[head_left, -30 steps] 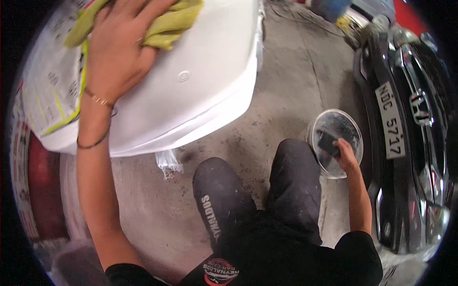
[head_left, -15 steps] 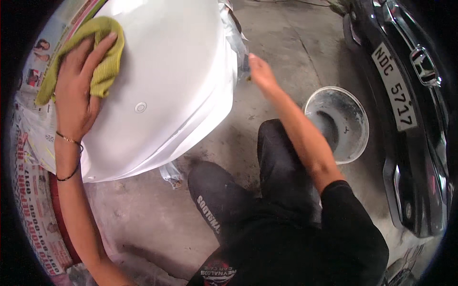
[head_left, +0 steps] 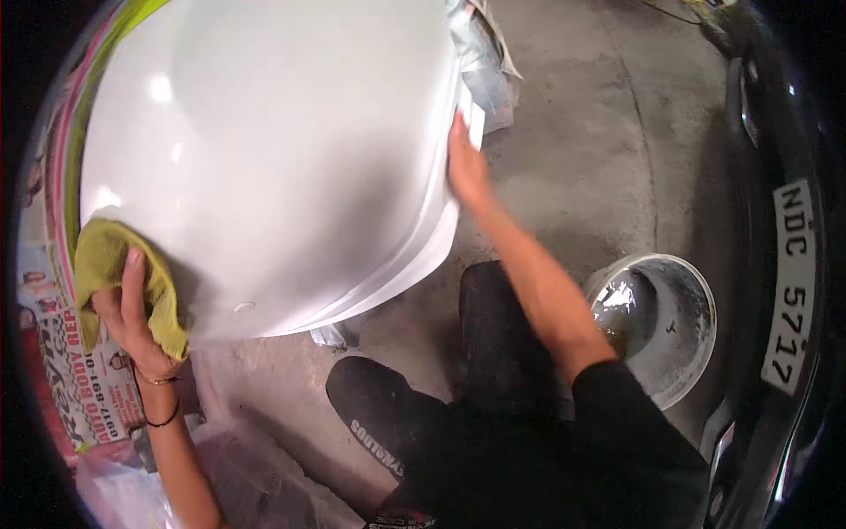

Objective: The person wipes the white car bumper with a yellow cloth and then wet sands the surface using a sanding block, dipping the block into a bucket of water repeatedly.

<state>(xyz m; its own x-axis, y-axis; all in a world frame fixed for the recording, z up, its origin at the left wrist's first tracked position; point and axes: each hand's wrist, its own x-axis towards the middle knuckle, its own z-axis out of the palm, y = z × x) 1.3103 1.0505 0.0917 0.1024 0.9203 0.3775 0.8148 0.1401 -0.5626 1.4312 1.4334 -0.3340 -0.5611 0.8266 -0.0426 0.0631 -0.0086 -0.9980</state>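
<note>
A yellow-green cloth (head_left: 115, 256) lies bunched under my left hand (head_left: 132, 326), at the near left edge of a glossy white car body panel (head_left: 264, 159). My fingers grip the cloth, partly covered by its folds, and press it to the panel. On the panel's right side, my right hand (head_left: 467, 163) lies along the white edge with a finger stretched out. No object shows in it, though its palm side is hidden. A small round emblem (head_left: 244, 308) sits near the panel's lower edge.
A round bucket (head_left: 674, 335) with some liquid stands on the concrete floor to my right. Beyond it is a dark car's front bumper with a plate (head_left: 790, 291). Printed masking sheets (head_left: 97, 379) and a lime-green strip border the panel's left; grey plastic (head_left: 485, 79) hangs at its far right.
My left hand and the cloth have come down to the panel's near left corner. My right hand now rests against the white side edge. The whole view has shifted.
</note>
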